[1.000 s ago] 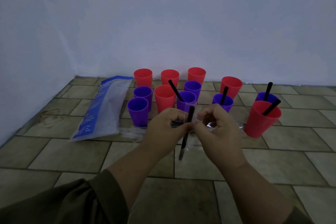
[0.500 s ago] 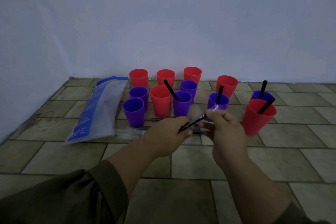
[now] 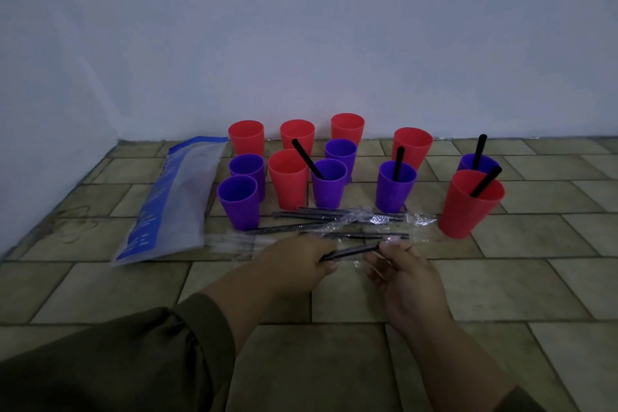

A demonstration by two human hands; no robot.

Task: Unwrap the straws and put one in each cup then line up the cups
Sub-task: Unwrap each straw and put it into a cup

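Observation:
My left hand [image 3: 297, 264] grips a black straw [image 3: 354, 250] that lies nearly level, pointing right. My right hand [image 3: 401, 274] sits just right of the straw's tip, fingers pinching a clear wrapper [image 3: 378, 257] that is hard to make out. Several wrapped black straws [image 3: 337, 218] and loose clear wrappers lie on the tiled floor in front of the cups. Several red and purple cups stand near the wall. A purple cup [image 3: 329, 186], a second purple cup [image 3: 394, 184], a far-right purple cup [image 3: 478, 162] and a red cup [image 3: 470, 204] each hold a black straw.
A blue and clear plastic bag [image 3: 174, 201] lies flat on the floor left of the cups. A pale wall [image 3: 301, 43] rises right behind the cups and along the left side. My olive sleeve [image 3: 117, 361] fills the lower left.
Both hands have dropped lower and nearer to me. The straw went from upright to nearly level in my left hand, and my right hand has slid off toward its right tip with the wrapper.

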